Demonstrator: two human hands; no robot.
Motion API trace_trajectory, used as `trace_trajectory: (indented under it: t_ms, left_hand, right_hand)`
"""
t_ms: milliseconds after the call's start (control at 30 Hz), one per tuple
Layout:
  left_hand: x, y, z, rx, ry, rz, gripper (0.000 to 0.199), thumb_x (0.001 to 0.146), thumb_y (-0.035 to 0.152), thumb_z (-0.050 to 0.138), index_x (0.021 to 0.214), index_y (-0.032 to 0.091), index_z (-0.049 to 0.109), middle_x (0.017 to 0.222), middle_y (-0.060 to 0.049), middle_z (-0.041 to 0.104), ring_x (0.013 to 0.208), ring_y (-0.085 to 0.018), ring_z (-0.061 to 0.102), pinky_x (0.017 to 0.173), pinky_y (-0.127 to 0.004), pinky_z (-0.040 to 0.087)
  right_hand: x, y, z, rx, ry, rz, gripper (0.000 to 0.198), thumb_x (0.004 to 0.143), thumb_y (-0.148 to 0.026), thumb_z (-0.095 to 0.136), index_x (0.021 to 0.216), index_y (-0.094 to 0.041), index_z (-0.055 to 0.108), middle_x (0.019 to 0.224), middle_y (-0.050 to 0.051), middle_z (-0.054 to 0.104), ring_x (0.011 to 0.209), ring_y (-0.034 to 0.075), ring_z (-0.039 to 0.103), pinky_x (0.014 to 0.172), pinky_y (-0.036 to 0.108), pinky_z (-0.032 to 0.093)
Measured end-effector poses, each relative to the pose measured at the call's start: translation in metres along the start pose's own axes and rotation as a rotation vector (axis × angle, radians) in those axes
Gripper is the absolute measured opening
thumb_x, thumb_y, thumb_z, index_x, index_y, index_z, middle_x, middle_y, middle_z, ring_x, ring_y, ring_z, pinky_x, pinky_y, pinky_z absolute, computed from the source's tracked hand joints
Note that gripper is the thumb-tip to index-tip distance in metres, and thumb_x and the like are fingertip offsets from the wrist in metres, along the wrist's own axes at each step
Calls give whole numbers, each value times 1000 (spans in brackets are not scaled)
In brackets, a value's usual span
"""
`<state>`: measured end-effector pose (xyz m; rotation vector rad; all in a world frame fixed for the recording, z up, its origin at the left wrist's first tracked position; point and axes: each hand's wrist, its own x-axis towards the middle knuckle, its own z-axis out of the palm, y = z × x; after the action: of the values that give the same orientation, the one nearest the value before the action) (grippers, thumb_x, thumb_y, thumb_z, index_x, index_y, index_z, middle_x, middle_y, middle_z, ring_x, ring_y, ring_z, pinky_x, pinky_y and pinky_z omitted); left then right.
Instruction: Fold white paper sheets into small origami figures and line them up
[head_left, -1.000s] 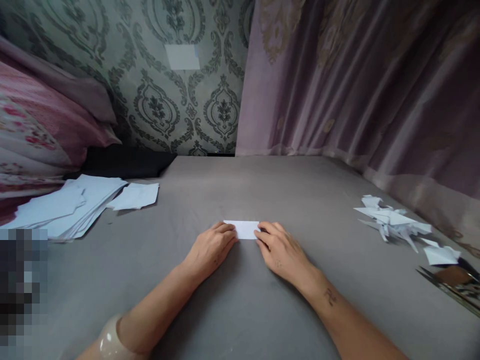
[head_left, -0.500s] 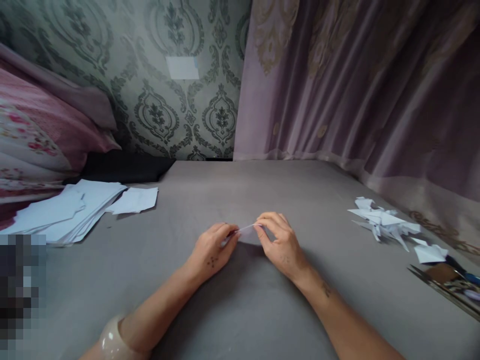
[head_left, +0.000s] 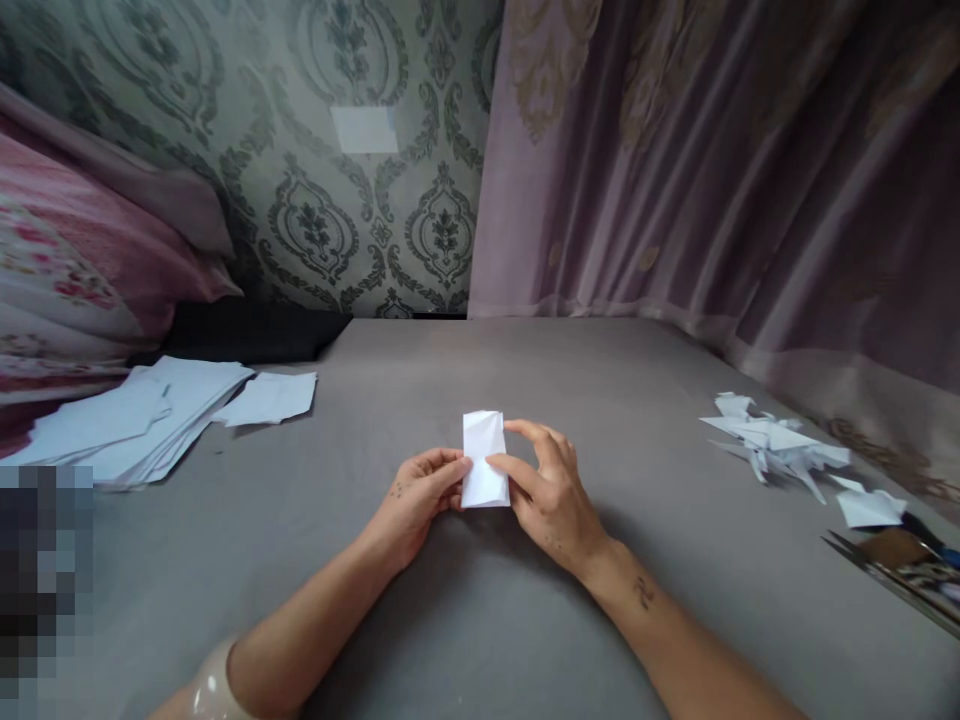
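Observation:
A small white piece of folded paper [head_left: 484,485] stands nearly upright between my hands, its narrow rectangle facing me with creases across the upper part. My left hand [head_left: 426,492] pinches its left edge, thumb in front and fingers behind. From the right side my right hand [head_left: 549,485] grips it too, with the thumb on the front face and the index finger at the upper right edge. The other right fingers are partly hidden behind the paper.
Stacked white sheets [head_left: 187,410] and smaller paper squares [head_left: 271,398] lie on the grey surface [head_left: 480,360] at left. Folded paper figures [head_left: 772,438] sit at right, above scissors [head_left: 851,552] and a tray of small items [head_left: 926,585]. A curtain [head_left: 637,180] hangs behind.
The paper has turned from edge-on to showing me its broad face. My right hand's thumb has moved onto its front, and both hands have shifted their grip.

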<state>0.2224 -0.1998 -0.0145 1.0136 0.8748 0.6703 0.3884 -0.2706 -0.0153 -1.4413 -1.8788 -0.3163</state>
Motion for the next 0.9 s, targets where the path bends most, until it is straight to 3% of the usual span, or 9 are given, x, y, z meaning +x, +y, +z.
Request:
trace_trajectory:
  t_ms: [67, 167, 267, 333, 567, 900]
  left_hand:
    - [0, -2, -1, 172, -8, 50, 28, 77, 41, 64, 82, 13, 61, 64, -2, 61, 55, -10, 54, 54, -21, 41]
    - [1, -6, -6, 541, 61, 270, 21, 83, 33, 53, 90, 16, 61, 75, -4, 63, 66, -14, 56, 63, -25, 44]
    - [3, -11, -12, 876, 52, 509, 23, 77, 18, 51, 97, 19, 64, 94, -6, 61, 85, -19, 56, 78, -33, 45]
    - [3, -13, -14, 1002, 6, 566, 25, 73, 15, 53, 94, 20, 66, 99, -8, 59, 93, -22, 54, 84, -36, 45]
    - [12, -16, -10, 1050, 55, 581, 18, 84, 25, 54, 83, 17, 69, 94, -9, 61, 91, -22, 55, 86, -41, 44]
    - [22, -12, -3, 1071, 163, 462, 21, 82, 28, 58, 70, 15, 67, 86, -9, 60, 84, -21, 56, 80, -37, 44]
  right_hand:
    - [-2, 3, 3, 29, -19, 47, 30, 82, -4, 54, 95, -26, 69, 125, 7, 51, 116, 24, 45, 94, 43, 41]
    - [-6, 9, 8, 102, -122, 177, 19, 83, -12, 60, 89, -26, 71, 119, 6, 56, 112, 23, 48, 95, 41, 41]
    - [-10, 13, 14, 141, -246, 304, 15, 81, -17, 64, 90, -26, 72, 114, 5, 59, 108, 22, 50, 94, 40, 43]
    - [-11, 14, 16, 149, -283, 356, 13, 82, -19, 63, 89, -26, 72, 113, 5, 60, 106, 22, 50, 93, 40, 43]
    - [-10, 13, 23, 126, -211, 486, 19, 85, -28, 58, 72, -21, 71, 108, 8, 61, 101, 22, 53, 92, 39, 44]
    - [-4, 15, 29, 52, -177, 538, 26, 82, -30, 62, 58, -20, 62, 96, 9, 61, 92, 23, 55, 85, 40, 45]
